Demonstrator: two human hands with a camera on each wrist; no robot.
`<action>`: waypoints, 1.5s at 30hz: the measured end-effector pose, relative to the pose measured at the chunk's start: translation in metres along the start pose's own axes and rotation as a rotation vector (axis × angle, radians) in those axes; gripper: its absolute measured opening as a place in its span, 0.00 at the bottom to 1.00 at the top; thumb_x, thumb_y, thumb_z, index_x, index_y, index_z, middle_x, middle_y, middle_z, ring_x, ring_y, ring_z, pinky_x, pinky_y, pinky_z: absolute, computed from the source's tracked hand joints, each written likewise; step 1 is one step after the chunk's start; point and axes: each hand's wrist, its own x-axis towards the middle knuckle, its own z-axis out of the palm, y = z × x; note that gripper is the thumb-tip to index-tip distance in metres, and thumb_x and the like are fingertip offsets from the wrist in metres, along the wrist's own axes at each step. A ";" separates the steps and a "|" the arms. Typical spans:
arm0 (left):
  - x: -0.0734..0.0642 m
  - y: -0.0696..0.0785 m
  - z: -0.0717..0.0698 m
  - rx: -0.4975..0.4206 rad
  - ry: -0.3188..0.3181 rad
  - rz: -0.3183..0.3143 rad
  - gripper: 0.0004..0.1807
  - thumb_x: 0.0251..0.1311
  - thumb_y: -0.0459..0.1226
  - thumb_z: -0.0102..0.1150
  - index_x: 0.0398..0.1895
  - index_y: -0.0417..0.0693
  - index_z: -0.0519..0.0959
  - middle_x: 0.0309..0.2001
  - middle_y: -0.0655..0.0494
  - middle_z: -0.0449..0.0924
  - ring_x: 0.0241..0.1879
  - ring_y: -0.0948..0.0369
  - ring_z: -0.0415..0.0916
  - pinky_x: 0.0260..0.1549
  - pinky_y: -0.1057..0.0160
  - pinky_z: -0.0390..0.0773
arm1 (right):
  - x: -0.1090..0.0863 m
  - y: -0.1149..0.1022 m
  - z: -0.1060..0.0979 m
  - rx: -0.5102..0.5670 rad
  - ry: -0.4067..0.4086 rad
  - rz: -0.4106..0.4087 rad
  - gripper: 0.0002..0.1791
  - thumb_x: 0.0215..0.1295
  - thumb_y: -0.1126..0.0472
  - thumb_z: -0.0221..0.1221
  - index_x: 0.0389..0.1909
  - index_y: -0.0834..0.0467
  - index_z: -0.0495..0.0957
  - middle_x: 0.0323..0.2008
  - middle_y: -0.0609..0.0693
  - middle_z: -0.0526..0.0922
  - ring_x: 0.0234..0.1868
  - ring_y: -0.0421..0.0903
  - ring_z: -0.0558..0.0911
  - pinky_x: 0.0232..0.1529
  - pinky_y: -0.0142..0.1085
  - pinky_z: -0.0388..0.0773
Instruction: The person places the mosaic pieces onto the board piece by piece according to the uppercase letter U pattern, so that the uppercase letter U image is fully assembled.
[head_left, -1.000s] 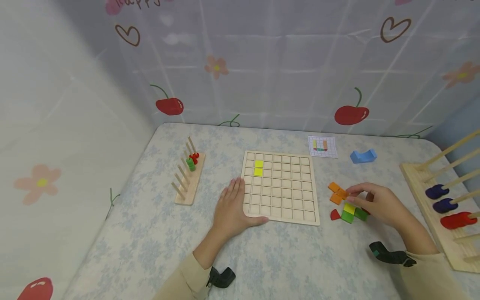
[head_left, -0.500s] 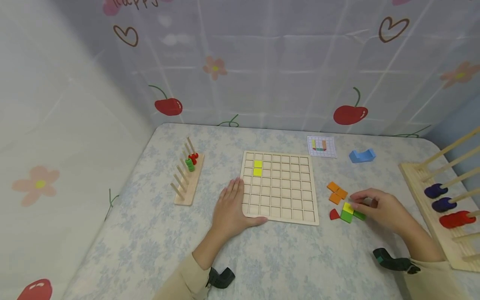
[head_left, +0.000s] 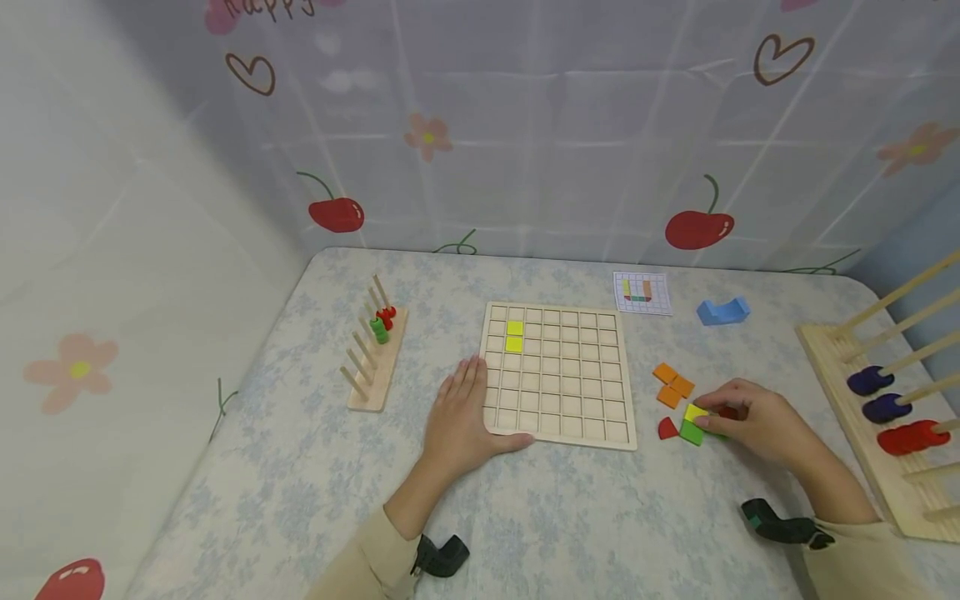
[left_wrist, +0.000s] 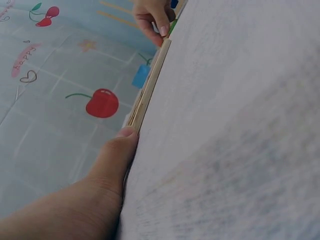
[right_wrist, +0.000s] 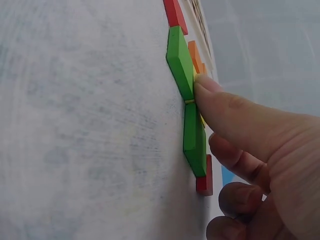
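My left hand (head_left: 457, 417) lies flat at the near left corner of the wooden grid board (head_left: 573, 379), its fingers along the left edge. In the left wrist view its thumb (left_wrist: 112, 160) touches the board's edge. Two yellow tiles (head_left: 514, 336) sit in the board's upper left squares. At the right, my right hand (head_left: 757, 421) has thumb and index finger pinching a yellow tile (head_left: 695, 412) in the loose pile. Green tiles (right_wrist: 181, 62) lie against it, partly under the hand. A red quarter-round piece (head_left: 667, 428) and several orange tiles (head_left: 672, 386) are close by.
A printed pattern card (head_left: 642, 293) and a blue cradle-shaped block (head_left: 723, 312) lie at the back right. A small peg stand (head_left: 380, 367) with red and green beads stands left of the board. A larger peg rack (head_left: 862, 433) stands at the far right.
My right hand has shifted from beside the orange tiles to the yellow tile, thumb and index finger closing on it. The left hand has stayed at the board.
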 end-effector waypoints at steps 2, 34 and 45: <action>0.000 0.000 0.000 -0.001 -0.004 -0.003 0.76 0.37 0.80 0.58 0.80 0.42 0.42 0.81 0.49 0.41 0.81 0.54 0.37 0.78 0.51 0.44 | 0.000 0.000 0.001 -0.004 0.003 -0.004 0.14 0.59 0.53 0.70 0.42 0.57 0.87 0.37 0.49 0.79 0.31 0.39 0.69 0.26 0.29 0.67; 0.000 0.000 -0.002 0.016 -0.013 0.009 0.76 0.37 0.79 0.60 0.80 0.41 0.42 0.81 0.48 0.41 0.81 0.54 0.38 0.78 0.51 0.45 | 0.043 -0.053 0.003 0.146 -0.109 -0.030 0.14 0.65 0.50 0.65 0.46 0.54 0.82 0.37 0.52 0.81 0.29 0.45 0.73 0.24 0.31 0.72; 0.000 0.000 -0.004 0.008 -0.037 0.013 0.75 0.38 0.78 0.60 0.80 0.41 0.41 0.81 0.48 0.40 0.81 0.54 0.37 0.78 0.52 0.43 | 0.076 -0.091 0.022 0.201 -0.183 -0.076 0.10 0.65 0.53 0.65 0.44 0.50 0.81 0.41 0.52 0.81 0.19 0.46 0.70 0.14 0.35 0.67</action>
